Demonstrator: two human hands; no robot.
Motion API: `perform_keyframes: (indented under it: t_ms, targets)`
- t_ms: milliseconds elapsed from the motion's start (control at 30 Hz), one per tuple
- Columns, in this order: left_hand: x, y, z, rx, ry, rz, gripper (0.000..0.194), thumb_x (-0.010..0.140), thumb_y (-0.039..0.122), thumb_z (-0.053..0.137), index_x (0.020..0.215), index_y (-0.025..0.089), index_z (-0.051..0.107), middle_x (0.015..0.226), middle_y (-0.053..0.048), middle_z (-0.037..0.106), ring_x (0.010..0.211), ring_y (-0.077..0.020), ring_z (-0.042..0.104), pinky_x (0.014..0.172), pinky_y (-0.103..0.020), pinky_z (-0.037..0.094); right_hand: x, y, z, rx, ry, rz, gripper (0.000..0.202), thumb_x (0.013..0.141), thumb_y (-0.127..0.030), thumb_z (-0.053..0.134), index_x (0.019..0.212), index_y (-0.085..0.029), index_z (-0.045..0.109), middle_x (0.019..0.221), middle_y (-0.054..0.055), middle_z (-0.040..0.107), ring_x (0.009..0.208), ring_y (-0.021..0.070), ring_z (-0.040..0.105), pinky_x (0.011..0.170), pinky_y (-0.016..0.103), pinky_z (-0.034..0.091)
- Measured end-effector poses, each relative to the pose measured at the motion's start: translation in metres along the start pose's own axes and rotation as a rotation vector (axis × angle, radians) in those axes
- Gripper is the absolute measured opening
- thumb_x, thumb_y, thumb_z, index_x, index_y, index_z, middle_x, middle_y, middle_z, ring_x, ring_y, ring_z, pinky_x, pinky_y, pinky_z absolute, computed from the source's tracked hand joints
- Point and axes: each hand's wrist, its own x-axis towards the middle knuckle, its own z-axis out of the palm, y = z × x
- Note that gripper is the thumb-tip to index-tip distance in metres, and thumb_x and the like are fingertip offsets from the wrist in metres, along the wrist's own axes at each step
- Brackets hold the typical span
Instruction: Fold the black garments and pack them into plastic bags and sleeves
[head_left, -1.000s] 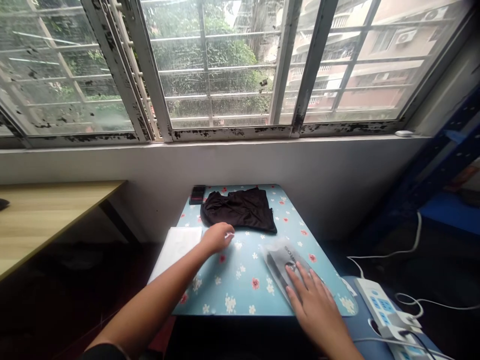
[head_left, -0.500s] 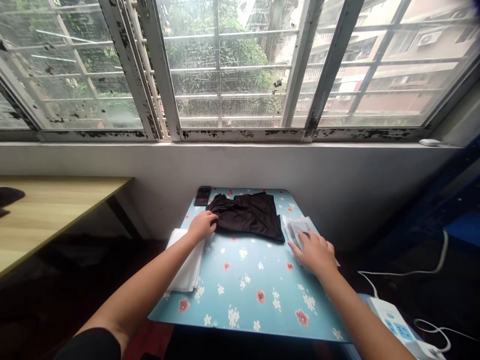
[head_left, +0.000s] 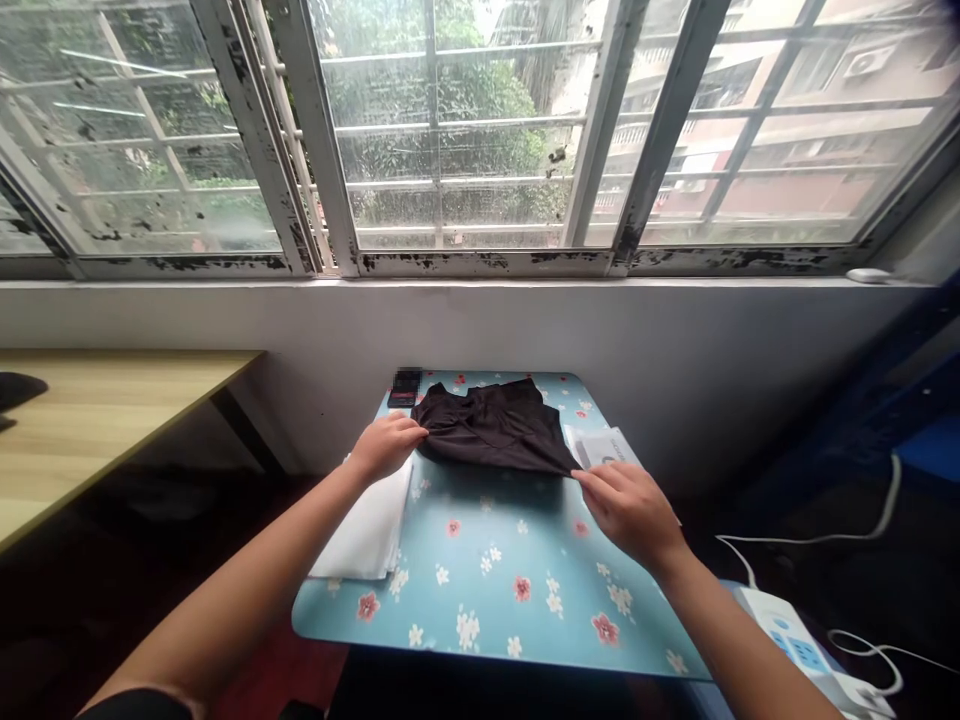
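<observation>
A piece of black cloth (head_left: 495, 425), looking like a garment, is stretched between my two hands over the far half of a blue flowered table (head_left: 487, 600). My left hand (head_left: 386, 442) pinches its left near corner. At the right near corner, my right hand (head_left: 630, 505) has it between thumb and fingers. The near edge is pulled taut and lifted a little, with a shadow on the tabletop below it. Under my left forearm lie white sheets or flat bags (head_left: 367, 530). A clear printed plastic bag (head_left: 604, 445) is partly hidden behind my right hand.
A small black object (head_left: 405, 387), partly pixelated, lies at the table's back left corner. To the left stands a wooden-topped desk (head_left: 120, 410). A white power strip (head_left: 795, 640) with cables is at the lower right. The wall (head_left: 487, 325) and windows rise behind the table.
My right hand has left the plastic bag and closed on the cloth's right corner. My left hand has shifted slightly left, and the cloth's near edge is now drawn straight and raised.
</observation>
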Motion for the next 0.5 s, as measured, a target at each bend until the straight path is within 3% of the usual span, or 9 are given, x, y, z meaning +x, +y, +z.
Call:
perform_keyframes:
  t_ms: [67,133,333,433,500]
  targets:
    - [-0.015,0.011,-0.019,-0.005,-0.032,0.094,0.027,0.101,0.022,0.051,0.109,0.024,0.077,0.097,-0.008,0.077,0.093,-0.0232,0.066,0.084,-0.037,0.053,-0.013,-0.007,-0.020,0.096,-0.056,-0.094,0.024,0.099,-0.019,0.053,0.109,-0.021,0.074,0.092,0.007,0.073,0.087,0.0225,0.061,0.085,0.037,0.043]
    - [-0.036,0.027,-0.036,-0.007,-0.093,0.160,0.029,0.102,0.021,0.049,0.112,0.026,0.076,0.097,-0.008,0.076,0.092,-0.0235,0.066,0.083,-0.037,0.052,-0.028,-0.017,-0.038,0.183,-0.197,-0.113,0.023,0.096,-0.020,0.054,0.108,-0.024,0.073,0.091,0.006,0.071,0.086,0.0229,0.061,0.084,0.038,0.045]
    - [-0.089,0.080,-0.066,-0.241,-0.370,0.186,0.028,0.095,0.021,0.055,0.112,0.030,0.076,0.091,-0.006,0.074,0.087,-0.0232,0.065,0.082,-0.036,0.051,-0.053,-0.045,-0.071,0.464,-0.667,0.032,0.021,0.090,-0.020,0.055,0.093,-0.030,0.074,0.085,0.005,0.068,0.082,0.0228,0.063,0.076,0.035,0.048]
    - [-0.097,0.084,-0.065,-0.377,-0.443,0.113,0.021,0.092,0.027,0.062,0.106,0.030,0.077,0.092,-0.005,0.073,0.087,-0.0218,0.066,0.082,-0.032,0.051,-0.048,-0.045,-0.068,0.509,-0.734,0.065,0.019,0.092,-0.027,0.057,0.097,-0.030,0.075,0.089,0.004,0.070,0.086,0.0229,0.064,0.078,0.034,0.049]
    - [-0.092,0.076,-0.060,-0.370,-0.366,-0.037,0.020,0.094,0.032,0.059,0.103,0.028,0.077,0.094,-0.005,0.073,0.089,-0.0219,0.066,0.081,-0.031,0.050,-0.037,-0.038,-0.056,0.454,-0.676,0.078,0.023,0.095,-0.030,0.053,0.098,-0.028,0.075,0.091,0.006,0.071,0.087,0.0235,0.065,0.081,0.035,0.049]
